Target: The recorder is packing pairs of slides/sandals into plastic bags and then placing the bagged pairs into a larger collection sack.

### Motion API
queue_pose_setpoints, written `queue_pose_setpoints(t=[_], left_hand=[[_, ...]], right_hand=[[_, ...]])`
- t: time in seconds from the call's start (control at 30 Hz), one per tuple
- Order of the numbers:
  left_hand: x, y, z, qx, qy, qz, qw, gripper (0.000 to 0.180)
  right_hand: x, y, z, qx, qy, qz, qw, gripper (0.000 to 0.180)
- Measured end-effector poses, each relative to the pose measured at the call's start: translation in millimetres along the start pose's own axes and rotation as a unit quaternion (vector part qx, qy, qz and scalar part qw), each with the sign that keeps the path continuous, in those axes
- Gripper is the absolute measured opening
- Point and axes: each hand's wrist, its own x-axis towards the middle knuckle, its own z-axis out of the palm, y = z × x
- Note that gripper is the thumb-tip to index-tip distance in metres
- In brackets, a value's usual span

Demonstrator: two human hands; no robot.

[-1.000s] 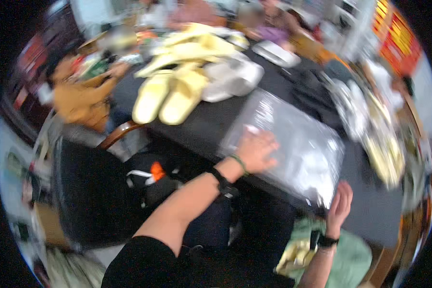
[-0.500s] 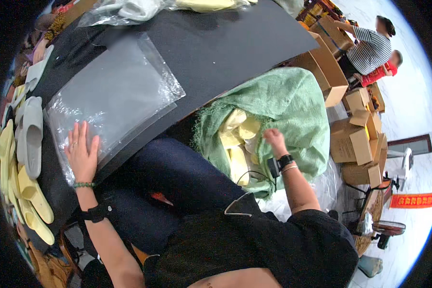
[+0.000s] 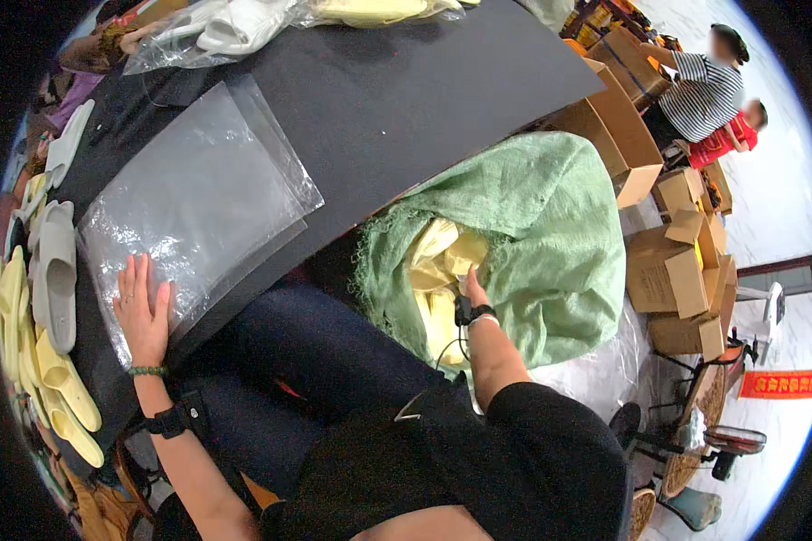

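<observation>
My left hand (image 3: 143, 316) lies flat with its fingers stretched out on a stack of clear plastic bags (image 3: 207, 180) on the dark table. At the right, my right hand (image 3: 475, 290) reaches into an open green woven sack (image 3: 555, 243). Pale yellow slippers (image 3: 444, 329) fill the sack's mouth, some in thin clear wrapping. My right hand is at the edge of these slippers; its fingers are mostly hidden, so whether it holds one cannot be told.
Grey slippers (image 3: 59, 288) and yellow slippers (image 3: 63, 388) line the table's left side. Bagged white slippers (image 3: 244, 25) and yellow slippers (image 3: 370, 9) lie at the far edge. Cardboard boxes (image 3: 663, 270) stand right of the sack. Two people are beyond them.
My right hand has moved left and slightly down, deeper among the yellow slippers in the sack. My left hand stays flat on the plastic bags. The whole view has shifted a little.
</observation>
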Motion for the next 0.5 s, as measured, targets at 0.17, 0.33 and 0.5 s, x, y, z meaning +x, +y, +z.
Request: queue_pose_setpoints(t=[0.17,0.33,0.5], left_hand=[[12.7,18.3,15.1,-0.036,0.01,0.029,0.999,0.057],[9.2,18.8,9.3,-0.033,0.014,0.037,0.999,0.057],[14.5,34.1,6.1,-0.062,0.021,0.044,0.997,0.056]], right_hand=[[30.3,-4.5,-16.7,0.213,-0.075,-0.027,0.974,0.105],[41.7,-37.3,12.7,0.058,-0.036,-0.209,0.975,0.104],[41.6,-55.3,19.0,-0.476,0.167,-0.403,0.764,0.124]])
